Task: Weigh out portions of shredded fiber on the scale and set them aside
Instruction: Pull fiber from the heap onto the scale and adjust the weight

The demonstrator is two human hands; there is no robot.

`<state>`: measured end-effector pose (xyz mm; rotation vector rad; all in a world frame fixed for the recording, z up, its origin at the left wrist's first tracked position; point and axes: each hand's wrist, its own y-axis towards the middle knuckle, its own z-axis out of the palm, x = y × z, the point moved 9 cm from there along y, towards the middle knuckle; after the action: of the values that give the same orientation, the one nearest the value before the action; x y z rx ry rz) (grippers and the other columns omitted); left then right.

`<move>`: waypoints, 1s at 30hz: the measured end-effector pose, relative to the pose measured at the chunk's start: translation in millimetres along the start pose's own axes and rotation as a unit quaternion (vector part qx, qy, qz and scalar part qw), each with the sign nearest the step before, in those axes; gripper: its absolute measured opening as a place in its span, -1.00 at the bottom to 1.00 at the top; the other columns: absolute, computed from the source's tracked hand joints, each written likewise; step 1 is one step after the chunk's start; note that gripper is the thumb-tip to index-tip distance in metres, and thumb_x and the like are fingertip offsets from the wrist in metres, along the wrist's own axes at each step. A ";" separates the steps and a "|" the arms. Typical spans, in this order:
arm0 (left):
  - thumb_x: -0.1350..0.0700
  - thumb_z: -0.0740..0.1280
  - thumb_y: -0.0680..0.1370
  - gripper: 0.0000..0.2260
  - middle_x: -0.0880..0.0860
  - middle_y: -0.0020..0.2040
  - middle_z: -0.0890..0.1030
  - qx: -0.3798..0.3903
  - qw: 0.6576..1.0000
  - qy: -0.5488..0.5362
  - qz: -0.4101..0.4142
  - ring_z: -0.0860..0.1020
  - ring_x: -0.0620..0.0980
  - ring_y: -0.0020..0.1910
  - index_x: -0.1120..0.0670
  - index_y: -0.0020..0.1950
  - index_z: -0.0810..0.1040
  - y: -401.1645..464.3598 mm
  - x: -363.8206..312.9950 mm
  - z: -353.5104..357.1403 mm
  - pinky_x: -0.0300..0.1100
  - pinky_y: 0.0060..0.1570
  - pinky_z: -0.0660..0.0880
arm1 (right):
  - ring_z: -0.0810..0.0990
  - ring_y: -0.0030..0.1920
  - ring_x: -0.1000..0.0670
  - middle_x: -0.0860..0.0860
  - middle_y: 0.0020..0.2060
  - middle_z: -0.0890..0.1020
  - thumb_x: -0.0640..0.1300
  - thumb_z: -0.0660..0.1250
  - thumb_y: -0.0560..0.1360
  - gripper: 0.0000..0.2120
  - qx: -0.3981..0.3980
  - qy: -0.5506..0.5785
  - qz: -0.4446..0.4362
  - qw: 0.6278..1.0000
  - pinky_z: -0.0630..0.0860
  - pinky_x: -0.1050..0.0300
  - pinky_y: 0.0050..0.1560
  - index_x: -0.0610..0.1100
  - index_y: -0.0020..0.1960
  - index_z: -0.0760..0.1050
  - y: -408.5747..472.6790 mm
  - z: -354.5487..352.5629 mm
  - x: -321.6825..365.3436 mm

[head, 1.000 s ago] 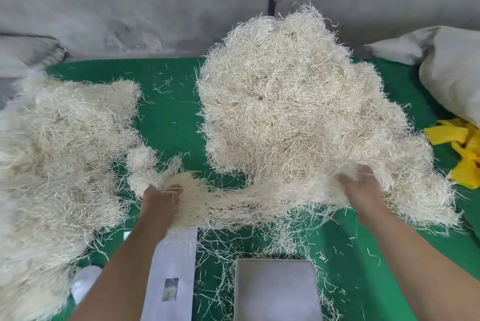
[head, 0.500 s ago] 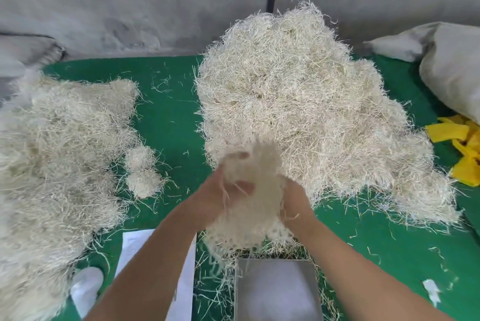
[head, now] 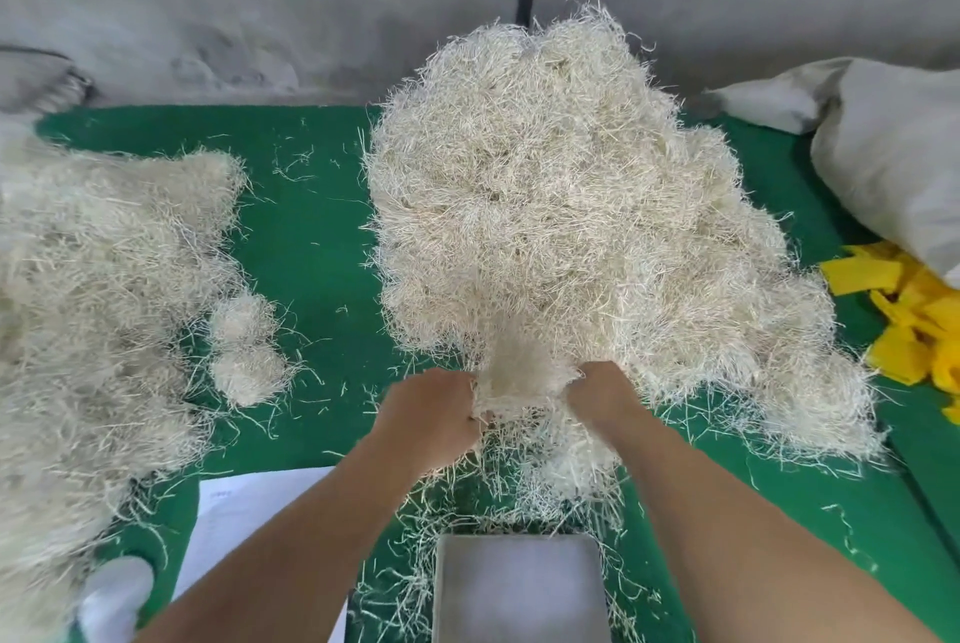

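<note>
Gripping fiber wad [head: 522, 382] above scale pan [head: 519, 590]

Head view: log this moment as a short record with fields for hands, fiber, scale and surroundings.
left hand: grips pale shredded-fiber clump
right hand: grips same clump, opposite side
source: tall pale fiber heap, behind the hands
scale: grey metal scale pan, bare, below the hands
set aside: two small fiber balls, left
surface: green felt table cover
right edge: yellow cloth strips

Two fiber heaps [head: 561, 226], two small wads [head: 244, 346], one scale [head: 519, 590]
</note>
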<state>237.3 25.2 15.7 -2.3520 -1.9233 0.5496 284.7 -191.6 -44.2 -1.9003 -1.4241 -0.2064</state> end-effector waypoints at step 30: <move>0.31 0.25 0.65 -0.71 0.09 0.05 0.68 -0.157 0.527 -0.812 -0.197 0.53 -0.11 -0.28 0.18 0.35 0.57 -44.6 6.8 -6.1 -0.27 -0.25 0.56 | 0.26 0.54 -0.32 -0.11 0.61 0.20 0.39 0.41 0.42 -0.07 -0.151 0.027 0.034 0.988 0.29 -0.43 0.46 0.13 0.62 0.06 -71.2 -161.4 -61.3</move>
<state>198.5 42.7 31.5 -0.7394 -2.8219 3.2534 246.3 -333.5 71.1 -2.1653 -1.3484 -0.4604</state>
